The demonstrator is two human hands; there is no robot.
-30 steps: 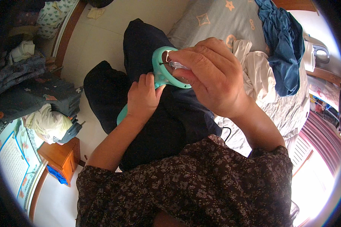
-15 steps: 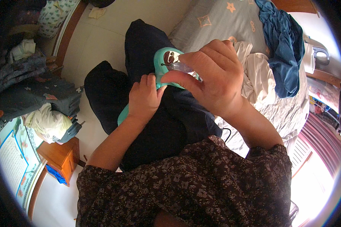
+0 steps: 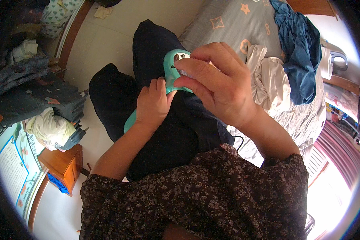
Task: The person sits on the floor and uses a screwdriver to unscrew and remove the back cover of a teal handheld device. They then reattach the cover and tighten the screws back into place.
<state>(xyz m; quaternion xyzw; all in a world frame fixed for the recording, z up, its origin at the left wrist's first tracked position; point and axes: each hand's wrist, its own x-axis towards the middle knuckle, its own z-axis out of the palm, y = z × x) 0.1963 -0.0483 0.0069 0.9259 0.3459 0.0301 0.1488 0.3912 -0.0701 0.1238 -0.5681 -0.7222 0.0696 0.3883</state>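
On my lap lies a teal device [image 3: 169, 74] with a rounded head and a long handle that runs back under my left forearm. Its kind is not clear. My left hand [image 3: 152, 105] is closed round its neck, thumb and fingers pressed on the teal shell. Over the rounded head, my right hand [image 3: 224, 86] pinches a small screwdriver [image 3: 183, 73] with a clear handle. The fingers cover most of that handle, and its dark tip meets the edge of the head. A white and brown patch on the head is partly hidden behind my right hand.
To the right is a bed with a grey patterned sheet [image 3: 224, 36], a cream cloth [image 3: 268, 80] and a dark blue garment [image 3: 302, 52]. Piled clothes [image 3: 40, 98] and a wooden cabinet [image 3: 66, 164] stand at the left. Pale floor tiles [image 3: 104, 44] lie ahead.
My right hand's fingers have curled further over the screwdriver's handle, hiding more of it and of the head. My left hand and the teal device have stayed put.
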